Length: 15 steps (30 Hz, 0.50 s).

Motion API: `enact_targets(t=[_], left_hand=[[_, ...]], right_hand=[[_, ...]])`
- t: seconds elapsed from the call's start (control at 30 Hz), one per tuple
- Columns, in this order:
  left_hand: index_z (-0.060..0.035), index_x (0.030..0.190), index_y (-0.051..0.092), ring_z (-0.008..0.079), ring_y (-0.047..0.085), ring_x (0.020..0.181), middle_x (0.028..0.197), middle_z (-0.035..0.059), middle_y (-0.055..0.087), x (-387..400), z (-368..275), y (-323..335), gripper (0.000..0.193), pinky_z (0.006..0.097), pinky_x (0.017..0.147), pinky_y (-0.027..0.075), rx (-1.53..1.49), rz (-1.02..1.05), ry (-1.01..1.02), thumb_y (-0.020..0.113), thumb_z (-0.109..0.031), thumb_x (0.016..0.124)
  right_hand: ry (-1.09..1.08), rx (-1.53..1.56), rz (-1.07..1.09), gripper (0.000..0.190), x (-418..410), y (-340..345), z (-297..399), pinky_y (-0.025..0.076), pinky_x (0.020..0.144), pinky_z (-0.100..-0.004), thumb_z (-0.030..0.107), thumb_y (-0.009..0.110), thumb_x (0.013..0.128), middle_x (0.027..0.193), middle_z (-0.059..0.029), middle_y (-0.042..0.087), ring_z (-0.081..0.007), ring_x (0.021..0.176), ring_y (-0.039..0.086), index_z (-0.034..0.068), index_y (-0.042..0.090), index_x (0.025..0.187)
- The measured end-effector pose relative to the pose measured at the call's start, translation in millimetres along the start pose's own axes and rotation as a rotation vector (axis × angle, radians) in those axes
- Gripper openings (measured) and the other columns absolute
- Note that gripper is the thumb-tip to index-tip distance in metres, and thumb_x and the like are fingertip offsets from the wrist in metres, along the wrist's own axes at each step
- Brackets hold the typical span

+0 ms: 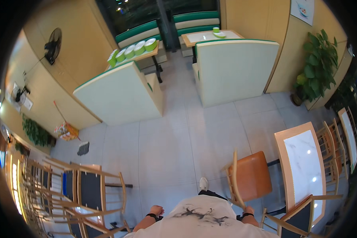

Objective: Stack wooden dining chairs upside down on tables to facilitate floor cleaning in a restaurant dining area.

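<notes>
My left hand point(157, 210) hangs low beside my body, over the grey floor. Its fingers look curled in, and I see nothing in it. On the other side, my right hand point(249, 210) is at the near end of the curved wooden backrest of a chair point(250, 175) with an orange-brown seat. Whether the fingers grip the wood or only pass beside it, I cannot tell. Black bands circle both wrists. That chair stands at a wood-edged table point(305, 160) with a white marble-look top.
Chairs tipped upside down point(90, 190) crowd the left; another upturned chair point(297, 217) rests at the right table. Booth benches point(238, 71) flank an aisle ahead. Green-and-white bowls point(139, 47) line the left booth table. A mop point(83, 148), a carton point(66, 131) and a potted plant point(314, 68) stand by walls.
</notes>
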<state>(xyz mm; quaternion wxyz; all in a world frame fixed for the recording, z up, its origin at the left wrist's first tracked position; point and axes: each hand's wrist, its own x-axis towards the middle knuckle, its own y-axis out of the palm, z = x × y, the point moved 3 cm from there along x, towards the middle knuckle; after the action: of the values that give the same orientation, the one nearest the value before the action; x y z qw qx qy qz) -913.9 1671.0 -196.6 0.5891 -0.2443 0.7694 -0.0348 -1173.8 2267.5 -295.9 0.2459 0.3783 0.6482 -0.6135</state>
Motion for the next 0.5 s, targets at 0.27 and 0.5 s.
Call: enact_targets(t=[0.27, 0.5], left_hand=[[-0.0042, 0.104, 0.058, 0.0175, 0.063, 0.065, 0.082, 0.0091, 0.066, 47.1, -185.1, -38.3, 0.02, 0.0305, 0.055, 0.051, -0.205, -0.032, 0.196, 0.053, -0.016, 0.088], [-0.0026, 0.101, 0.058, 0.0214, 0.064, 0.065, 0.08, 0.0114, 0.065, 95.4, -279.3, -9.2, 0.019, 0.0318, 0.053, 0.05, 0.009, 0.192, 0.151, 0.054, -0.015, 0.088]], right_hand=[[0.612, 1.077, 0.068, 0.018, -7.1, 2.8, 4.0, 0.052, 0.077, -0.0403, 0.014, 0.067, 0.081, 0.1, -0.014, 0.068, -0.0286, 0.092, 0.066, 0.01, 0.07, 0.097], [-0.014, 0.318, -0.28, 0.016, -43.6, -38.7, 65.9, 0.053, 0.065, -0.0396, 0.012, 0.071, 0.074, 0.083, -0.0206, 0.067, -0.0294, 0.073, 0.067, 0.002, 0.066, 0.085]])
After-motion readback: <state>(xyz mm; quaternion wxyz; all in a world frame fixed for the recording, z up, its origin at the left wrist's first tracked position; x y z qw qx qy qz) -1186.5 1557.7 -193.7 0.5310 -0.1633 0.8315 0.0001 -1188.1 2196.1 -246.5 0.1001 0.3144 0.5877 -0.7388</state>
